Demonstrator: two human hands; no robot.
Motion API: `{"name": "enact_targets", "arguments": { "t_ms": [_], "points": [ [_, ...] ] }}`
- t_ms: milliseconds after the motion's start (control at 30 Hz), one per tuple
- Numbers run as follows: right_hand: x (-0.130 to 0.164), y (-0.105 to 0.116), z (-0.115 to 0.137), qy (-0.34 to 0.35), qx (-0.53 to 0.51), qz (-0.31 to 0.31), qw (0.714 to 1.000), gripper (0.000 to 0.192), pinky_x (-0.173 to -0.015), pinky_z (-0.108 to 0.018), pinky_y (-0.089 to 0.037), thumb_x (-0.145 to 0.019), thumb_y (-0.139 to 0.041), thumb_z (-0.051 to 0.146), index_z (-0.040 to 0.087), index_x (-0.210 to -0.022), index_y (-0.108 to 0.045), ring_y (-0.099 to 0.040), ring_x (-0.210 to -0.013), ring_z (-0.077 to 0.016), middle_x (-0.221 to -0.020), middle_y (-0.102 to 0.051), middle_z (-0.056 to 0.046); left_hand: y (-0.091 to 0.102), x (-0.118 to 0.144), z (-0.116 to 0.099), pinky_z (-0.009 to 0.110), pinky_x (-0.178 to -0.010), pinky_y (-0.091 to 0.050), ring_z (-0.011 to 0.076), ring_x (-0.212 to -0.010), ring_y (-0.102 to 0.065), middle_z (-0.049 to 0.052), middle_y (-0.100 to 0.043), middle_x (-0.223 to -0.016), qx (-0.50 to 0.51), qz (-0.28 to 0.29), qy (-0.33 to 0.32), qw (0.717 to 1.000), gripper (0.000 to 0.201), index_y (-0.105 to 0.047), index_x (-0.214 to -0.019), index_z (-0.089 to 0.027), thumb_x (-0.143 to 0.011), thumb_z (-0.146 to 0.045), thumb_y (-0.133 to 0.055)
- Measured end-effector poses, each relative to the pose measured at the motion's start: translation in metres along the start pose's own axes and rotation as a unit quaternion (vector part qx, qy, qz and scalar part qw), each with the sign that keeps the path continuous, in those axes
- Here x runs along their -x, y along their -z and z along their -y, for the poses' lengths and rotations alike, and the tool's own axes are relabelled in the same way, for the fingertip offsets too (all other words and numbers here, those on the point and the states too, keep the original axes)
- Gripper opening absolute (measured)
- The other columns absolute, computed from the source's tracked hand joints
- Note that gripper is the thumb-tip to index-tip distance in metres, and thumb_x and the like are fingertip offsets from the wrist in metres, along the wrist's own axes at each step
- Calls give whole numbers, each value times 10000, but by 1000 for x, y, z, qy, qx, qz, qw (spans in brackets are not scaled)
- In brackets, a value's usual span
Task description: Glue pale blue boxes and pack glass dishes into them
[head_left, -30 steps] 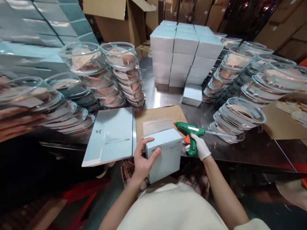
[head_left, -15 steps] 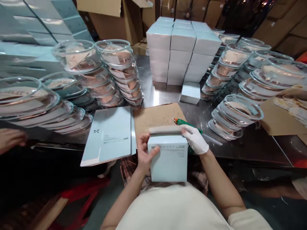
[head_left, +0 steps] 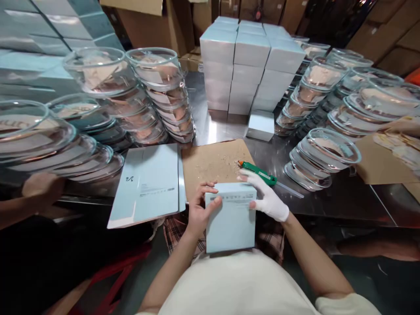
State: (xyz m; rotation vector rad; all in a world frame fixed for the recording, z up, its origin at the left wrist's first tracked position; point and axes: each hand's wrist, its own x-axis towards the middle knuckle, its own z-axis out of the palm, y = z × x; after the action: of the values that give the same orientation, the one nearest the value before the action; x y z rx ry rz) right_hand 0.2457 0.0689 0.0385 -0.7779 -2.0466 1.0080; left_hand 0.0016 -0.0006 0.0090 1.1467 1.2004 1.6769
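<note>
I hold a small pale blue carton (head_left: 231,223) upright against my lap, at the near edge of the steel table (head_left: 331,203). My bare left hand (head_left: 198,210) grips its left side, fingers curled over the top edge. My right hand (head_left: 267,197), in a white glove, presses down on the carton's top right corner and closed flap. A green glue gun (head_left: 259,173) lies on the table just behind my right hand, its orange tip on a brown cardboard mat (head_left: 213,164).
Flat blue carton blanks (head_left: 147,183) lie left of the mat. Leaning rows of clear glass bowls (head_left: 160,94) fill both sides (head_left: 323,159). A block of stacked finished cartons (head_left: 252,65) stands at the back. Another person's hand (head_left: 41,186) is at the left edge.
My right hand put down the glue gun, then folded the carton's top flap shut and now presses on it. The carton tilted toward me. The other person's hand moved in at left.
</note>
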Motion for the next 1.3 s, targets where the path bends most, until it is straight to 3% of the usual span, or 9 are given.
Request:
{"name": "enact_targets", "arguments": {
  "t_ms": [100, 300, 500, 667, 800, 967, 1067, 1167, 1300],
  "points": [
    [35, -19, -9, 39, 152, -133, 979, 1132, -1219, -631, -393, -660, -718, 925, 248, -1539, -495, -448, -1503, -406, -1572, -474, -215, 3, -11, 3, 372, -1007, -537, 247, -1117, -695, 58, -683, -1099, 13, -119, 38, 992, 393, -666, -947, -224, -795, -540, -844],
    [57, -37, -18, 209, 492, -80, 841, 371, -1292, -668, -120, -888, -795, 352, 540, -1178, -658, -691, -1183, -249, -1170, -776, 100, -1, -48, 2, 346, -812, -622, 247, -997, -750, 84, -724, -1119, 103, -125, 165, 973, 711, -533, -1367, -282, -845, -733, -707],
    [-82, 19, -52, 97, 515, -47, 850, 495, -1264, -596, -136, -961, -682, 467, 288, -1417, -609, -538, -1403, -323, -1432, -686, -90, 0, -50, 6, 443, -1138, -508, 268, -1647, -252, 172, -276, -1725, 16, -167, 52, 984, 979, -132, -1641, -381, -873, -890, -464],
    [-218, 45, -93, -80, 578, 25, 812, 614, -1224, -549, -181, -976, -617, 291, 122, -1552, -488, -439, -1438, -354, -1595, -510, -221, 25, -31, -3, 527, -1205, -430, 326, -1566, -383, 198, -421, -1619, -92, -157, -54, 982, 897, -336, -1568, -311, -854, -708, -706],
    [-253, 48, -115, -124, 581, 26, 804, 475, -1132, -548, -302, -949, -555, 142, 10, -1404, -597, -544, -1251, -356, -1387, -638, -292, 89, -42, -25, 610, -1229, -358, 388, -1427, -520, 194, -594, -1448, -319, -174, -63, 930, 663, -584, -1366, -235, -858, -637, -721],
    [-227, 41, -107, -137, 584, 6, 800, 552, -1196, -628, -231, -986, -484, 150, -4, -1516, -497, -447, -1394, -390, -1542, -519, -313, 185, -83, -18, 838, -1098, -307, 616, -1388, -463, 297, -651, -1258, -489, -264, 118, 823, 667, -652, -1003, -175, -700, -760, -758],
    [-172, 28, -80, -88, 576, 6, 812, 551, -1241, -636, -181, -1005, -529, 255, 86, -1529, -516, -346, -1519, -395, -1664, -416, -239, 214, -99, -8, 838, -1020, -375, 634, -1335, -505, 228, -706, -994, -462, -242, 226, 822, 578, -570, -759, -219, -543, -632, -911],
    [-100, 14, -48, 40, 527, 8, 849, 398, -1254, -616, -231, -1013, -565, 327, 178, -1370, -654, -400, -1523, -370, -1619, -512, -160, 208, -92, -26, 787, -1000, -423, 589, -1231, -595, 175, -712, -906, -472, -252, 225, 814, 507, -597, -782, -226, -572, -556, -919],
    [-39, -1, -4, 137, 399, -80, 903, 468, -1182, -542, -433, -1026, -565, 313, 218, -1484, -559, -509, -1470, -328, -1516, -605, -144, 150, -57, -79, 670, -1032, -460, 447, -1116, -672, 82, -741, -1046, -534, -325, 107, 773, 628, -669, -1269, -278, -782, -658, -779]
  ]
}}
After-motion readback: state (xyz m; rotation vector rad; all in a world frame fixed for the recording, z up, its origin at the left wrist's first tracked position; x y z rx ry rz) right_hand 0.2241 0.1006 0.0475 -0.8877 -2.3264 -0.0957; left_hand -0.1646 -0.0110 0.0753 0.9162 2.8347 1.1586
